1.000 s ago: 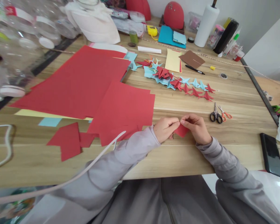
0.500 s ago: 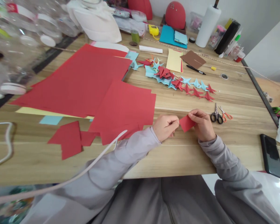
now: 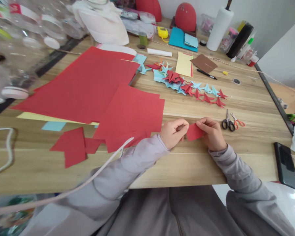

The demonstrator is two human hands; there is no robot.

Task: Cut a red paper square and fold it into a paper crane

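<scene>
Between my hands, above the front of the wooden table (image 3: 196, 170), is a small piece of red paper (image 3: 194, 132). My right hand (image 3: 212, 132) pinches its right side, thumb on top. At its left edge my left hand (image 3: 174, 132) is closed, thumb and forefinger pinched on the paper's upper left corner. Large red paper sheets (image 3: 88, 85) lie to the left of my hands, and several small red squares (image 3: 74, 147) rest nearer the front edge. Beyond my hands is a row of folded red and light blue paper cranes (image 3: 198, 94).
Black-handled scissors (image 3: 228, 124) and orange-handled scissors (image 3: 239, 122) lie just right of my right hand. A phone (image 3: 285, 165) sits at the right front edge. A white cable (image 3: 108, 160) crosses over my left sleeve. Clear plastic bottles (image 3: 22, 59) crowd the left side.
The small red paper has turned, so its edge lies more level, and has shifted slightly left. My left fingers have come up against its left corner; my right hand has moved slightly.
</scene>
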